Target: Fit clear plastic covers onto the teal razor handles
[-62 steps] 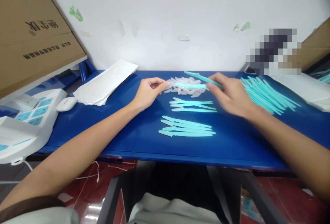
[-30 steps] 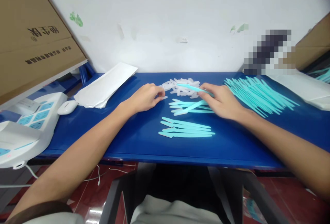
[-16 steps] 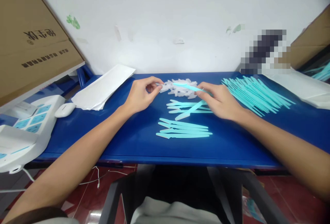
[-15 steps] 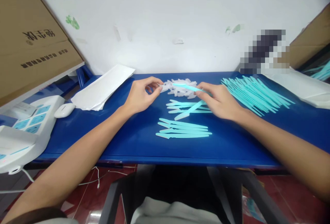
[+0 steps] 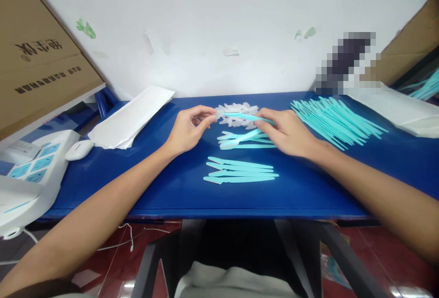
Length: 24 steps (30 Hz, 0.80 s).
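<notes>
My right hand pinches a turquoise eyebrow razor, its blade end pointing left. A second razor slants down-left from beneath the same hand and seems held too. My left hand closes thumb and fingers on a clear plastic cap, which meets or nearly meets the razor's tip; I cannot tell if it is on. Behind lies a heap of clear caps. Below my hands are two small groups of razors, a nearer one and a farther one partly under my right hand.
A large pile of turquoise razors lies at right on the blue table. White sheets are at back left, white bags at back right. A power strip and a white mouse-like object sit at left, by a cardboard box.
The razor in my right hand and the cap in my left have come together. The lower slanting razor has swung up-left, over the farther group. The view has shifted slightly.
</notes>
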Available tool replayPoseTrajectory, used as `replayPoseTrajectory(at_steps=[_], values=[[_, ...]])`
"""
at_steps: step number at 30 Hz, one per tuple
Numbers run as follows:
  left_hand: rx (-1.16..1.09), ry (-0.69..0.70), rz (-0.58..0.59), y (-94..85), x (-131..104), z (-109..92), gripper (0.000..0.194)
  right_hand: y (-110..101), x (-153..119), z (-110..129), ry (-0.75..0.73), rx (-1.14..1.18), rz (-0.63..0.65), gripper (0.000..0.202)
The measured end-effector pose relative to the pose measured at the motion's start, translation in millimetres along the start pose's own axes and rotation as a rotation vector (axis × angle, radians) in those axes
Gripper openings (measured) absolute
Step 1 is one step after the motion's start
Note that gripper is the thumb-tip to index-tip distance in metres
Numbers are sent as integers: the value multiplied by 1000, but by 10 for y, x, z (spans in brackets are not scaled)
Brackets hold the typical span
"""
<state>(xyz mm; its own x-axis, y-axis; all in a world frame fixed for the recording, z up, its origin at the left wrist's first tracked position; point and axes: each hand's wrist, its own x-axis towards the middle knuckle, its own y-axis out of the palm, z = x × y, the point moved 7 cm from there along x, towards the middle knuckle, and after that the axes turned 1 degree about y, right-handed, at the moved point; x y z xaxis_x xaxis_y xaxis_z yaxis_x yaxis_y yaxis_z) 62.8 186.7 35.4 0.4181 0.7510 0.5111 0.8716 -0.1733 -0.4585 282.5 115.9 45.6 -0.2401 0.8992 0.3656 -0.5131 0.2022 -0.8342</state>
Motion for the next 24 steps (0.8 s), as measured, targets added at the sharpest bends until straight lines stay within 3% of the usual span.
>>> replayPoseTrajectory(at_steps=[7, 14, 19, 24], values=[[79, 55, 24, 34, -26, -44, 31, 45, 6, 9, -23, -1, 30, 30], [89, 118, 111, 237, -73, -216, 32, 31, 1, 96, -107, -77, 47, 33], [174, 68, 13, 37, 9, -112, 36, -19, 8, 36, -108, -100, 21, 32], [390, 8, 10, -188, 71, 43, 42, 69, -6, -15, -143, -292, 151, 31]])
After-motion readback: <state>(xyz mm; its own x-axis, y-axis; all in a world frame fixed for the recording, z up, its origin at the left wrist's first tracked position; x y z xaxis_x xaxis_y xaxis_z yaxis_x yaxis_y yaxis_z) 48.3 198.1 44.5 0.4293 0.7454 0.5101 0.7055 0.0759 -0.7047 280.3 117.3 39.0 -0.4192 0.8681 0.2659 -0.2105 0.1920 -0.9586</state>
